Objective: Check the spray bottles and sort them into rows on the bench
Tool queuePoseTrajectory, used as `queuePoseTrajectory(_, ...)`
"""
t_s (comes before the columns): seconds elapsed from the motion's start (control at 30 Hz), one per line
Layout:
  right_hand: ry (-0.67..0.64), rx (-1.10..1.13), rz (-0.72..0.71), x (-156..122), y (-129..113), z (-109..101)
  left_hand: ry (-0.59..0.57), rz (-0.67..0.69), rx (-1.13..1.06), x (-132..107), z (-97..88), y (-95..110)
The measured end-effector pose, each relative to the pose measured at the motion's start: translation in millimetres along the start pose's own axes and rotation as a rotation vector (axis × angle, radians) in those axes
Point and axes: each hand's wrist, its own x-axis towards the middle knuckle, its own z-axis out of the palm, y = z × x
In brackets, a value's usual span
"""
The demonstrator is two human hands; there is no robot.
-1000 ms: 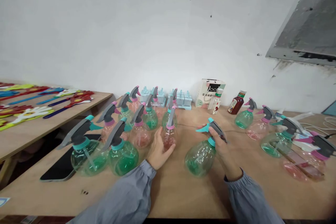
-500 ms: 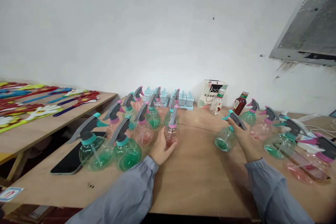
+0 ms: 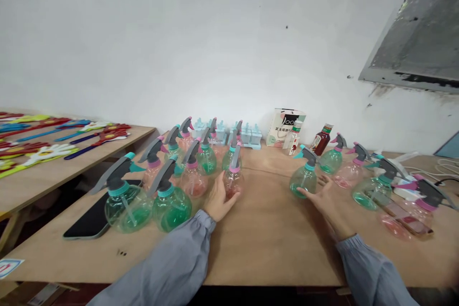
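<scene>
My left hand [image 3: 219, 201] curls around the lower body of a pink spray bottle [image 3: 234, 182] with a grey trigger head, which stands upright on the table. To the right, my right hand [image 3: 324, 198] is open, thumb and fingers apart, at the near right side of a green spray bottle [image 3: 303, 182]. Its thumb reaches the bottle's lower front; I cannot tell whether it presses on it. This bottle also stands upright, its teal nozzle pointing left. Left of my left hand are several more pink and green spray bottles, among them a large green spray bottle [image 3: 172, 208] in front.
A black phone [image 3: 86, 220] lies at the left. Pale blue popsicle moulds [image 3: 251, 135], a printed box [image 3: 283, 126] and a red sauce bottle [image 3: 322, 139] line the wall. More spray bottles and a red-brown phone [image 3: 407, 217] occupy the right. Colourful hand-shaped items [image 3: 57, 153] cover the left table.
My right hand has come off the green spray bottle's trigger head and dropped to its body, fingers spreading. The bottle now stands more upright. My left hand stays at the pink spray bottle.
</scene>
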Motion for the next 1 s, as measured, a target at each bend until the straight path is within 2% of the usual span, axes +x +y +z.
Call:
queuePoseTrajectory(0.07, -0.059, 0.023, 0.058, -1.7, 6.7, 4.0, -0.01, 0.004, 0.008, -0.1, 0.2, 0.1)
queuePoseTrajectory(0.13, -0.064, 0.033, 0.123, 6.1, 11.7, 7.7, -0.015, 0.01, 0.013, -0.2, 0.1, 0.5)
queuePoseTrajectory(0.27, 0.028, -0.022, 0.224, 37.3, 21.7, 12.3, -0.027, 0.008, 0.015, 0.0, -0.7, 1.3)
queuePoseTrajectory(0.4, 0.108, -0.059, 0.23, 65.4, 33.4, 17.3, -0.03, -0.004, 0.009, 0.0, -1.1, 1.2)
queuePoseTrajectory(0.53, 0.185, -0.105, 0.269, 81.5, 43.7, 20.2, -0.025, 0.009, 0.006, -1.1, -1.0, 0.9)
queuePoseTrajectory(0.83, 0.27, -0.265, 0.296, 98.8, 50.1, 21.0, -0.058, -0.011, 0.024, -5.3, -2.1, 3.7)
queuePoseTrajectory(0.93, 0.285, -0.277, 0.317, 97.0, 46.5, 20.4, -0.061, -0.014, 0.032, -5.6, -2.2, 4.8)
queuePoseTrajectory(1.0, 0.342, -0.28, 0.309, 88.5, 38.9, 21.4, -0.056, -0.002, 0.033, -5.6, -2.9, 6.8)
